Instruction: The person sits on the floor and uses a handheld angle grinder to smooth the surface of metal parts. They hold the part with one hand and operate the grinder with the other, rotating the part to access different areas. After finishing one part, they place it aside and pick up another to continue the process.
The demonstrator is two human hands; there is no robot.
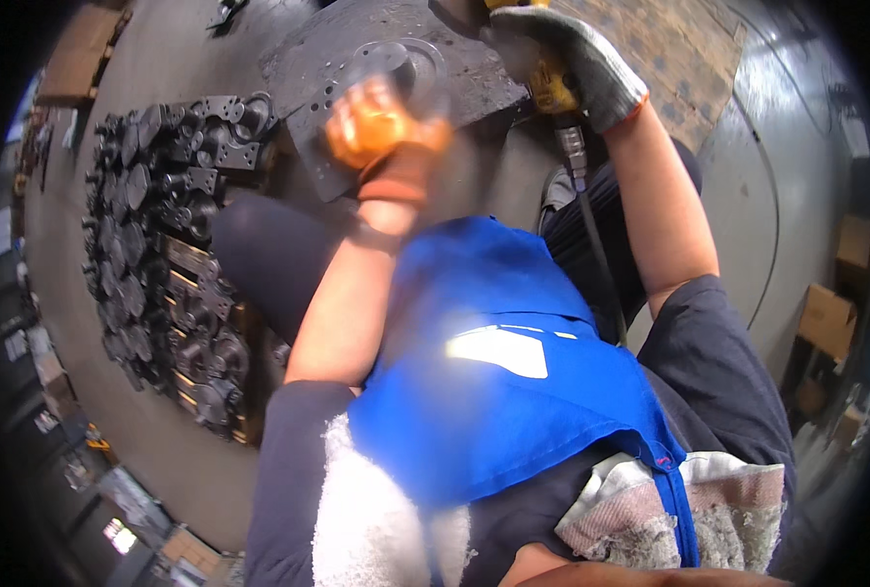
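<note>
Orange-gloved, your left hand (381, 127) is blurring at a flat, holed metal plate (308, 137), grip unreadable; your grey-knit right hand (591, 73) is tightly gripping a yellow tool (552, 90).

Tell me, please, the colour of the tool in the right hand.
The tool is mainly yellow; the head view shows it.

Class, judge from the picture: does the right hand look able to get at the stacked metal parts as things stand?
Probably not: the right hand is taken up by the yellow tool, and the left hand lies between it and the stacked metal parts.
</note>
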